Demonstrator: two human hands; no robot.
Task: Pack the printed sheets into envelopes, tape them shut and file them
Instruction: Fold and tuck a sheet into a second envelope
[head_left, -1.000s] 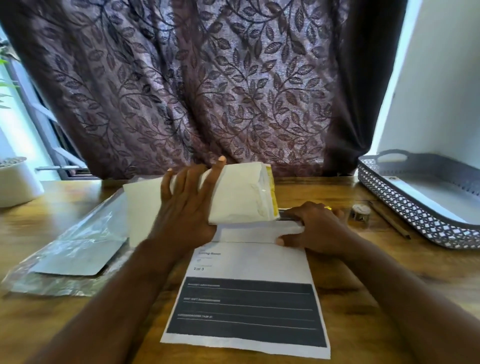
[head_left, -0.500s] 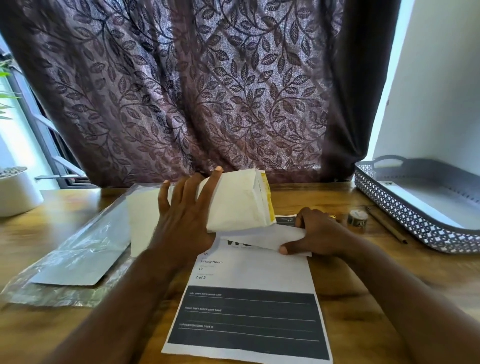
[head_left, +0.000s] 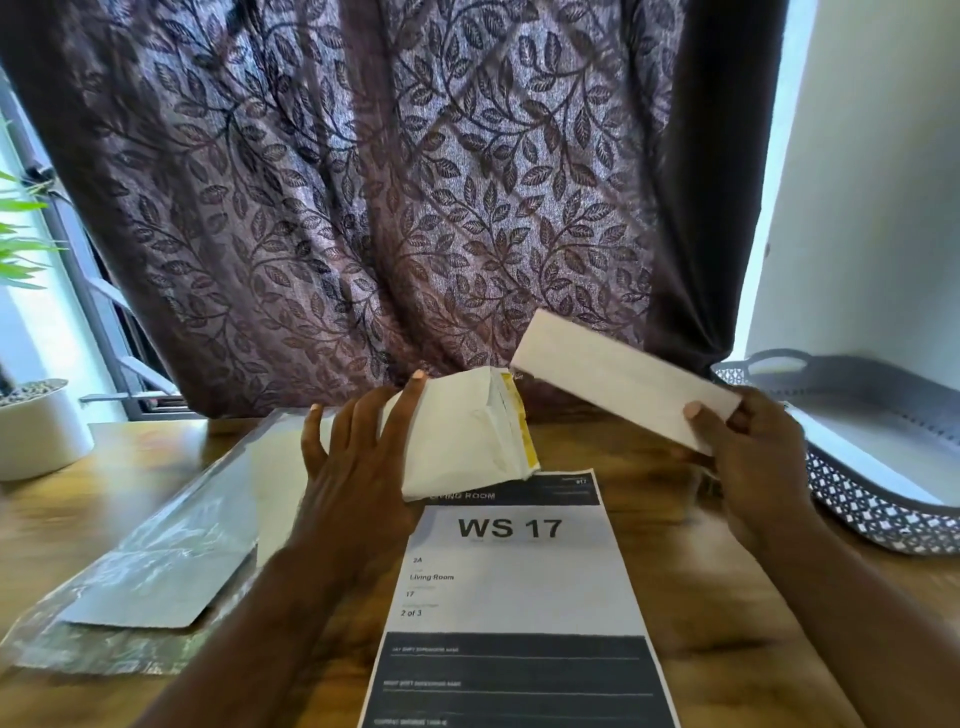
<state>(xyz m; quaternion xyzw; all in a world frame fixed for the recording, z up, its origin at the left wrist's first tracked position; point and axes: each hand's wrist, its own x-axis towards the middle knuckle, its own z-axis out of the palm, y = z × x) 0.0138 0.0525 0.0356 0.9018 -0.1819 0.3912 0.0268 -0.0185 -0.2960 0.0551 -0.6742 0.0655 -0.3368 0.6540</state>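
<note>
right hand (head_left: 748, 452) pinches the folded sheet (head_left: 623, 379) by one end, raised above the table beside the envelope stack (head_left: 467, 431) under the left hand's (head_left: 358, 467) spread fingers, so insertion looks to be in hand, and next the free end needs an opened envelope mouth

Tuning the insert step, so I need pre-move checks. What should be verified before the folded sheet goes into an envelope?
1. Grip on the folded sheet: ok. The right hand pinches one end and holds it in the air.
2. Envelope stack steadied: ok. The left hand lies spread on it.
3. Envelope mouth open: cannot tell. The yellow-edged end faces the sheet, but no opening shows.
4. Sheet lined up with the mouth: not ok. It is tilted, mostly up and right of the stack.
5. Next printed sheet ready: ok. It lies flat, with its top edge under the stack.
6. Tray in view: ok. It is beside the right hand.
</note>
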